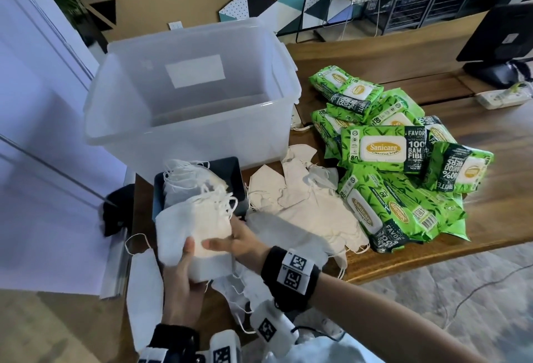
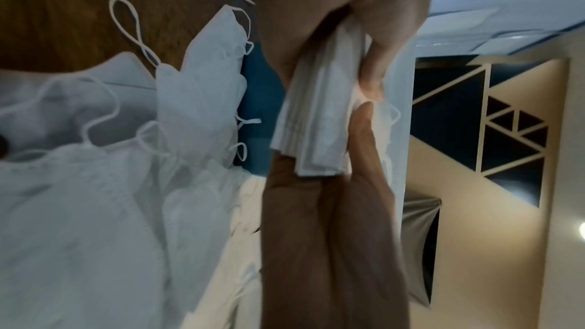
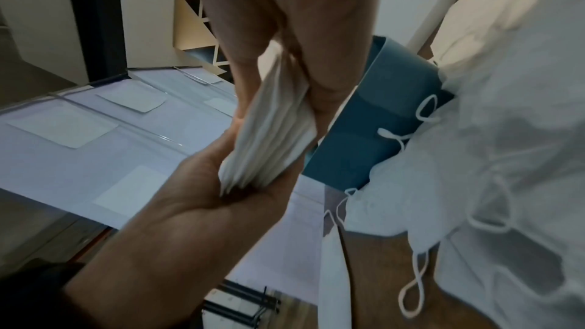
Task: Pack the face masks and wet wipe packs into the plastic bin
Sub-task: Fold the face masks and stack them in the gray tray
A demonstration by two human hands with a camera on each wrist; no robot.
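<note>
1. Hands: the left hand [image 1: 181,273] and the right hand [image 1: 230,243] both clamp one stack [image 1: 190,230] of folded white masks, fingers and thumbs curled round it, above the desk's [image 1: 432,235] near left corner.
2. Stack edge: the wrist views show the left hand [image 3: 202,184] under the layered stack [image 3: 272,139] and the right hand [image 2: 364,21] gripping it from the other side.
3. Bin [image 1: 187,94]: stands on the desk's far left part, open.
4. Tray [image 1: 230,172]: dark, just in front of the bin, holds more masks.
5. Loose masks [image 1: 302,201]: spread mid-desk along the near edge.
6. Wipe packs [image 1: 398,166]: green, heaped right of the masks.
</note>
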